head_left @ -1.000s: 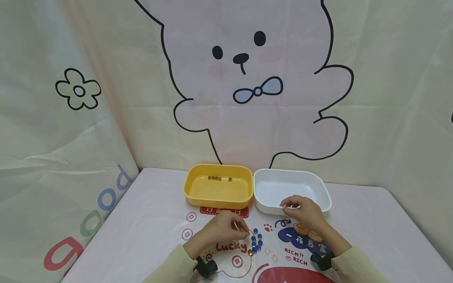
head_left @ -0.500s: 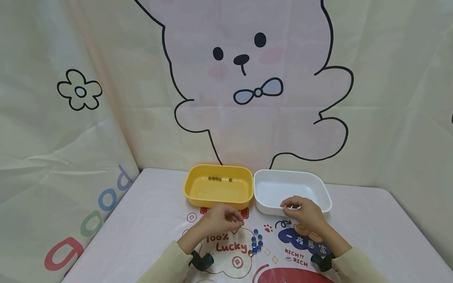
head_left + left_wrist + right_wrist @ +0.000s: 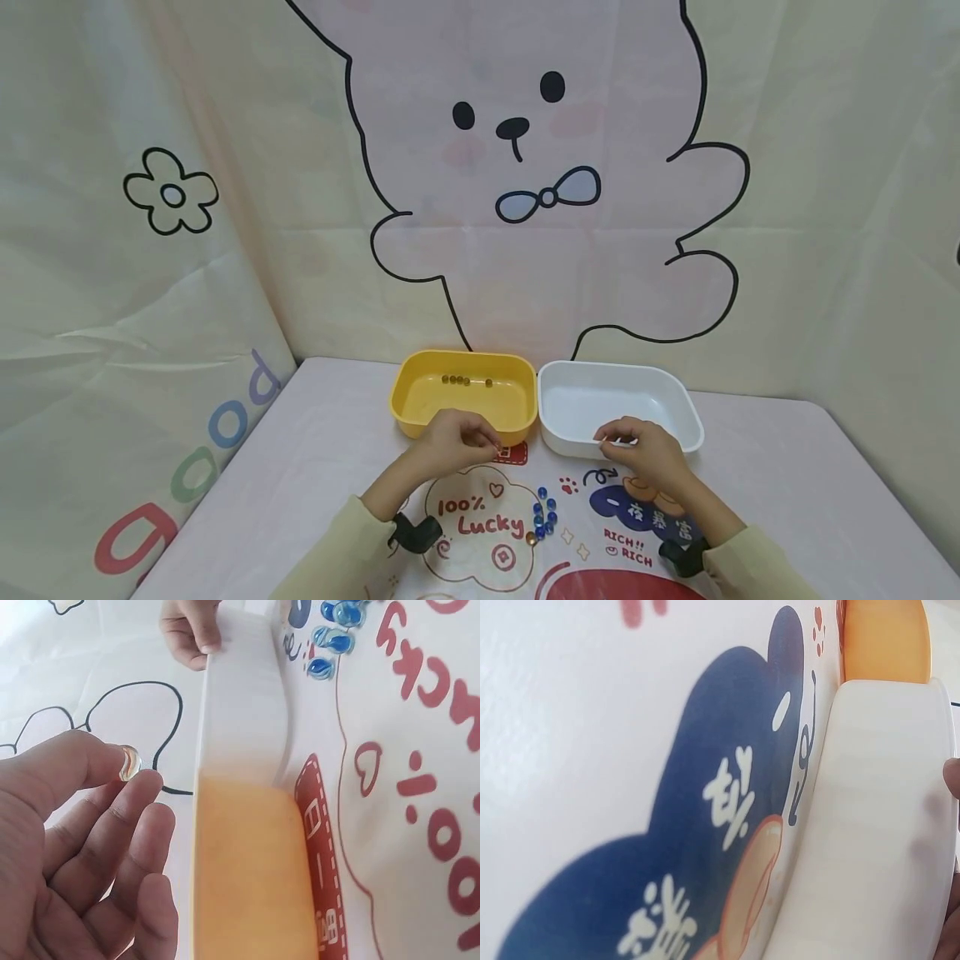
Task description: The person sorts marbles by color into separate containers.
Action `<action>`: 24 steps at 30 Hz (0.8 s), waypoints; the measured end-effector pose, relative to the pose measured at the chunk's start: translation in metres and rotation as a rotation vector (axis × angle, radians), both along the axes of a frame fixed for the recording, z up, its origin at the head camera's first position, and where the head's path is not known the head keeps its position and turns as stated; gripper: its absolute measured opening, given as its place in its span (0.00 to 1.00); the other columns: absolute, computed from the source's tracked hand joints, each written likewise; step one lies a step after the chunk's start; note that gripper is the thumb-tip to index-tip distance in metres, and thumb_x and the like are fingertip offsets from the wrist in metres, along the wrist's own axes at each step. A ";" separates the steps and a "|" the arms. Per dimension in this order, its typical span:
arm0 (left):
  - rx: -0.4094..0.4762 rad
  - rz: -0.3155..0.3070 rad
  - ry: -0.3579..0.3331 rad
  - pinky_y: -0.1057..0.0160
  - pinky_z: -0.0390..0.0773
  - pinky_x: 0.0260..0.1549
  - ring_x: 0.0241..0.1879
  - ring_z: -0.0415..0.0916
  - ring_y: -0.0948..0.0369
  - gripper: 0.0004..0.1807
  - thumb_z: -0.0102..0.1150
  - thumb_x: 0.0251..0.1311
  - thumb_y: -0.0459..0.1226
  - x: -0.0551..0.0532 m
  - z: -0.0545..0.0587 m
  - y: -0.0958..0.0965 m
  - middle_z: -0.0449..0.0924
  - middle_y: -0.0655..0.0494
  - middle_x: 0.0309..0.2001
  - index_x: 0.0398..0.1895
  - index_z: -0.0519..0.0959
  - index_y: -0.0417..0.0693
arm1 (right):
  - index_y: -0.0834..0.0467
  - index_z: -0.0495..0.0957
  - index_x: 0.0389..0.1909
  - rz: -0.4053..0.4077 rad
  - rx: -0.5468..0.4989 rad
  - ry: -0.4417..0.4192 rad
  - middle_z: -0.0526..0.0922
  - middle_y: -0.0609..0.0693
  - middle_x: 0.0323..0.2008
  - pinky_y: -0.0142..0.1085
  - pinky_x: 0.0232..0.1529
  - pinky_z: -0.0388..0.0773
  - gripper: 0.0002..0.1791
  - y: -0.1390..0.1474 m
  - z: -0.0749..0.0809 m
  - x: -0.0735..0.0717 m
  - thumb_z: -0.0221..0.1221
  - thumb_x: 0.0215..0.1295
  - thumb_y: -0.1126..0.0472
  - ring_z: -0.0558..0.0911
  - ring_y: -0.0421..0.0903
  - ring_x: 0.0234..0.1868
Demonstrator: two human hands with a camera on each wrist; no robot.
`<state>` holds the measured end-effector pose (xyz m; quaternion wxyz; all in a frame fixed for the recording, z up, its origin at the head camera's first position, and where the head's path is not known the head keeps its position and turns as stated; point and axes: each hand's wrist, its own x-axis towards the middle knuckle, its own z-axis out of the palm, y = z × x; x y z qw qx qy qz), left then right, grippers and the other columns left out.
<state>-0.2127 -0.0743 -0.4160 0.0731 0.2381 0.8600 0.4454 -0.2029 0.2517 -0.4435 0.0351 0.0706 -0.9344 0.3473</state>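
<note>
My left hand (image 3: 453, 443) is at the near edge of the yellow tub (image 3: 405, 422). Between its thumb and fingertip it pinches a clear glass marble (image 3: 130, 763) with an orange swirl, raised above the rim. My right hand (image 3: 651, 454) grips the near rim of the white tub (image 3: 558, 435); the left wrist view shows its thumb outside and fingers over the edge. Several amber marbles (image 3: 455, 380) lie along the far side of the yellow tub. On the table sit several blue marbles (image 3: 551, 503) in a cluster, with one amber marble (image 3: 532, 538) at its near end.
The two tubs stand side by side near the table's back edge, against a hanging cloth (image 3: 630, 283) with a bear drawing. The white tablecloth (image 3: 255, 500) bears printed words and pictures. A black wrist strap (image 3: 417, 533) sits on my left wrist.
My left hand has moved away from the blue marbles, up and left, to the yellow tub's near edge. The right hand stays on the white tub's rim.
</note>
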 end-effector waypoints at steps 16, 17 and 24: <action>-0.067 0.062 0.073 0.67 0.77 0.29 0.29 0.75 0.62 0.04 0.67 0.56 0.41 -0.015 0.019 -0.013 0.82 0.65 0.31 0.35 0.85 0.59 | 0.48 0.84 0.37 -0.010 0.002 -0.018 0.85 0.47 0.41 0.32 0.38 0.76 0.06 -0.001 0.001 0.000 0.65 0.59 0.56 0.78 0.45 0.42; -0.071 0.068 0.074 0.67 0.77 0.30 0.29 0.75 0.62 0.04 0.67 0.56 0.41 -0.016 0.020 -0.013 0.82 0.66 0.32 0.35 0.85 0.59 | 0.48 0.84 0.38 -0.011 0.002 -0.021 0.85 0.47 0.41 0.32 0.37 0.76 0.06 -0.001 0.001 0.000 0.65 0.59 0.56 0.78 0.45 0.42; -0.093 0.097 0.121 0.67 0.77 0.32 0.30 0.74 0.64 0.04 0.68 0.55 0.41 -0.028 0.023 -0.017 0.82 0.67 0.31 0.34 0.85 0.60 | 0.48 0.84 0.38 -0.014 -0.001 -0.020 0.84 0.47 0.40 0.31 0.36 0.76 0.06 -0.002 0.003 0.001 0.65 0.59 0.56 0.78 0.45 0.41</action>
